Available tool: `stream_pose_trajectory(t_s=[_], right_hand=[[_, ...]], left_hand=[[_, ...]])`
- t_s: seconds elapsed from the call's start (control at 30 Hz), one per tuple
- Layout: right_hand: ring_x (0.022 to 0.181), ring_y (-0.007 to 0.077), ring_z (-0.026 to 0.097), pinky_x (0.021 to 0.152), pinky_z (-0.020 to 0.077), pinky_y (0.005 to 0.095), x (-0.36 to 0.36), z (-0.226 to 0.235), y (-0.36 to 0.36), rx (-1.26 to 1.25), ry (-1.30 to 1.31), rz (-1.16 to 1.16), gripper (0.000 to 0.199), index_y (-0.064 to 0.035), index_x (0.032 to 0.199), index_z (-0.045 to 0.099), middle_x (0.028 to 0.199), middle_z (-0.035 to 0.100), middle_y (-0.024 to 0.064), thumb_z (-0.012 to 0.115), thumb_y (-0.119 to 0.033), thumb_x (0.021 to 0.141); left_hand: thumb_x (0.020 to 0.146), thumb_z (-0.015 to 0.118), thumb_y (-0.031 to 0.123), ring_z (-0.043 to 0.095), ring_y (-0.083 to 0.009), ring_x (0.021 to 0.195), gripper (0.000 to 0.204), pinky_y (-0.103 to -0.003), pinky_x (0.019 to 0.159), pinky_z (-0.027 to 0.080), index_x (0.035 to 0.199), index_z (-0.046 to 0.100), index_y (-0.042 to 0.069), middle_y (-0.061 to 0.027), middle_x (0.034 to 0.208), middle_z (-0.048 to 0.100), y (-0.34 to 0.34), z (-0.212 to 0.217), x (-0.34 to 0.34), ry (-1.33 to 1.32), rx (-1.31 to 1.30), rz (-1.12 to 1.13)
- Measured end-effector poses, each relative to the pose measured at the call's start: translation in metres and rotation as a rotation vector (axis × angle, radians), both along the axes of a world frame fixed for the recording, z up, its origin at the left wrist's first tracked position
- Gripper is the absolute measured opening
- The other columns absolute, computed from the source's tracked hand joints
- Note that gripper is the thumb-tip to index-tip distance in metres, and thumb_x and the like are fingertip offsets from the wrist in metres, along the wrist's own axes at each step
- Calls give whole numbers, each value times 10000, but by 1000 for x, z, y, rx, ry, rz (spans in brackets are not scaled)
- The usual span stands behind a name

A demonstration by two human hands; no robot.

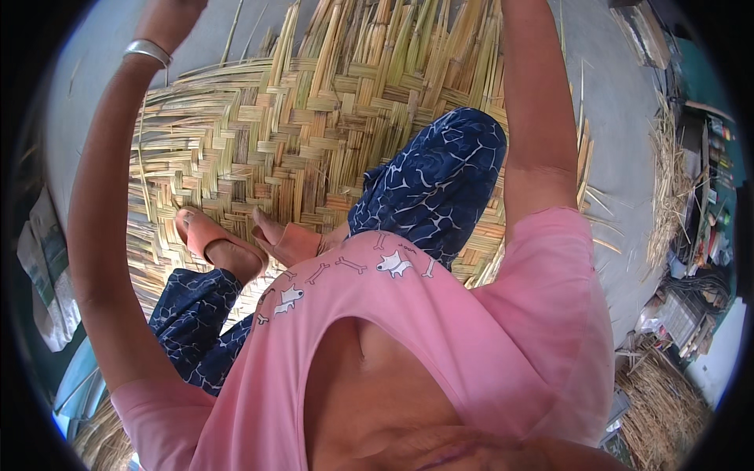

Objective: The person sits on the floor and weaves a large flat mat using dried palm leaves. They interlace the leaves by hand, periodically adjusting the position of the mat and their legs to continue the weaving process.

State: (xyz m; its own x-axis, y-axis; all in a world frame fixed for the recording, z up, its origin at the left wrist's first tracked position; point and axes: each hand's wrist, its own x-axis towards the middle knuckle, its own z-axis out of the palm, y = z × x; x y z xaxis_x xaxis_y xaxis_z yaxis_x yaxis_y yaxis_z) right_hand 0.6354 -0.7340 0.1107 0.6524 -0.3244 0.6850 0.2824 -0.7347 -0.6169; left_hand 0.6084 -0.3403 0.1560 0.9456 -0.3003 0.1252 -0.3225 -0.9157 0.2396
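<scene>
A large woven mat (314,133) of split reed strips spreads over the floor under my feet, with loose strip ends (463,39) fanning out at its far side. My left hand (173,20), with a silver bangle (148,52) at its wrist, reaches past the mat's far left part; its fingers are cut off by the top edge. My right forearm (542,86) stretches forward over the mat's right side, and the hand lies beyond the picture. What either hand holds or touches is hidden.
My feet in orange slippers (294,243) rest on the mat. Grey floor (620,157) surrounds it. Dry straw (667,188) lies along the right side, near crowded shelves (719,157). Another straw heap (667,400) sits at the lower right. A pale cloth (51,275) hangs at the left.
</scene>
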Motion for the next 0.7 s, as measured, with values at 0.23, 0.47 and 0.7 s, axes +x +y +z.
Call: stream_pose_trajectory(t_s=[0.23,0.47,0.7], right_hand=[[880,322,700,800,554,435,-16,-190,-24,108,567,136,339,-12,1144,668,966,727,172,655,-277,933],[955,394,676,833,539,493,-13,-230,-3,72,974,79,435,5,1008,711,1014,705,220,661,-414,899],[808,239,669,729,544,396,10,-228,-8,397,1074,145,262,-28,900,674,917,704,135,750,-277,879]], left_hand=[[979,505,220,662,-380,759,156,-504,688,519,988,546,69,-172,796,659,-30,-92,-128,348,256,-438],[957,560,241,669,-353,792,160,-467,704,527,952,580,82,-133,821,672,-34,-144,-209,535,116,-435],[948,557,269,687,-347,806,184,-457,716,544,954,602,91,-151,852,698,-30,-172,-242,643,192,-353]])
